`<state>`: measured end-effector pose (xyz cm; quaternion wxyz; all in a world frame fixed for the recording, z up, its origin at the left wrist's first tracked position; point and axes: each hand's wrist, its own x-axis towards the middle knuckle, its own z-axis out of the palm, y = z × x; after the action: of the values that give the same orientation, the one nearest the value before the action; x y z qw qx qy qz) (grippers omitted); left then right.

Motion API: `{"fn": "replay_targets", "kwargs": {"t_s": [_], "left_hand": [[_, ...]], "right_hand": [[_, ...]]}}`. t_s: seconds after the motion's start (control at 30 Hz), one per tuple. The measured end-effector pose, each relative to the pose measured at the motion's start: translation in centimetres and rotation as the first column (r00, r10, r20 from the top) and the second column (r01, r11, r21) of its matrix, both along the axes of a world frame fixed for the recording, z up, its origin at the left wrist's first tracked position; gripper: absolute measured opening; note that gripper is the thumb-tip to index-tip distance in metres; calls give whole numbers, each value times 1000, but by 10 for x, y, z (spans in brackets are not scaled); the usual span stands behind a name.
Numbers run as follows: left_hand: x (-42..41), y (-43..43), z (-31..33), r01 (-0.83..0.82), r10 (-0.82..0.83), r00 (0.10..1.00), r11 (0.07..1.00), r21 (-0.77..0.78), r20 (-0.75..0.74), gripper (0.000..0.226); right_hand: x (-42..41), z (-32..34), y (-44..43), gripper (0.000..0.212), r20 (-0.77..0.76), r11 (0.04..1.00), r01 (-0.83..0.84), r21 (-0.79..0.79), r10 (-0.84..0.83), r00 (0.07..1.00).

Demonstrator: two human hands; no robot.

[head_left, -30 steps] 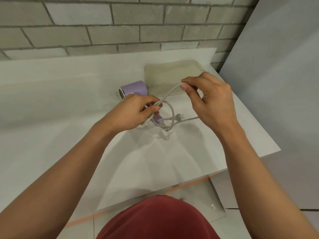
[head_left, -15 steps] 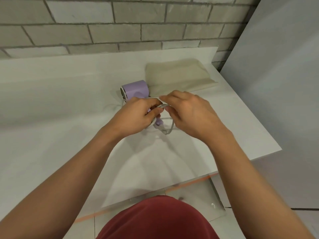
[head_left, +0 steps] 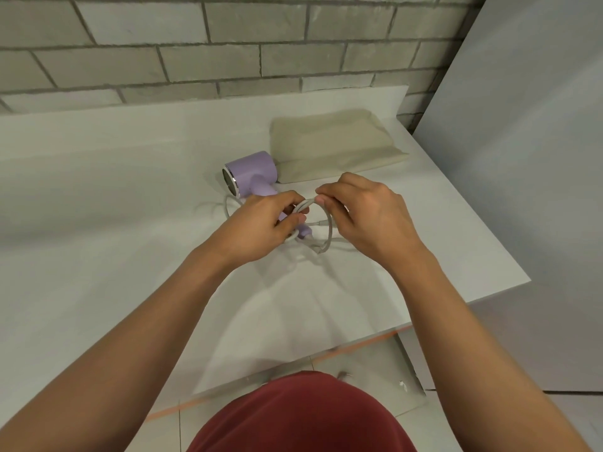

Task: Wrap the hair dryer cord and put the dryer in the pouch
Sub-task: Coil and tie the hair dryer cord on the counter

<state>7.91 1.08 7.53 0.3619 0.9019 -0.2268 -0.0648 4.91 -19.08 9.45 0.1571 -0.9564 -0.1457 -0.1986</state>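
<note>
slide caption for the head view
Left hand and right hand pinch the coiled cord by the purple hair dryer; beige pouch lies behind

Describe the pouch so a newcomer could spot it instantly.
On the white table under the brick wall, look to the far right corner. The pouch lies flat there, just beside the lilac hair dryer; it is the only beige fabric thing.

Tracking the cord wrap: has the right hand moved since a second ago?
Yes. The right hand moved left and nearer the person, away from the pouch, meeting the left hand at the cord.
</note>
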Motion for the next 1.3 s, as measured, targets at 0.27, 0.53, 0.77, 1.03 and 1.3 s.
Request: {"fn": "replay_targets", "kwargs": {"t_s": [0.27, 0.53, 0.77, 1.03, 1.3], "left_hand": [[9, -1, 15, 32, -37, 998, 996, -88, -55, 11], [6, 6, 22, -2, -18, 981, 995, -103, -193, 16], [2, 3, 23, -110, 90, 990, 972, -208, -105, 18], [-8, -7, 23, -104, 95, 994, 975, -197, -55, 20], [-17, -2, 19, -113, 110, 994, 973, -199, -24, 26]], "right_hand": [[-4, 15, -9, 23, 131, 999, 15, 31, -19, 991], [2, 21, -26, 24, 135, 984, 24, 179, -48, 990], [7, 24, -36, 21, 36, 974, 53, 221, -62, 997], [-6, 26, 1, 45, -105, 995, -81, -65, 74, 992], [-7, 24, 2, 28, 41, 992, -22, -122, 27, 999]]}}
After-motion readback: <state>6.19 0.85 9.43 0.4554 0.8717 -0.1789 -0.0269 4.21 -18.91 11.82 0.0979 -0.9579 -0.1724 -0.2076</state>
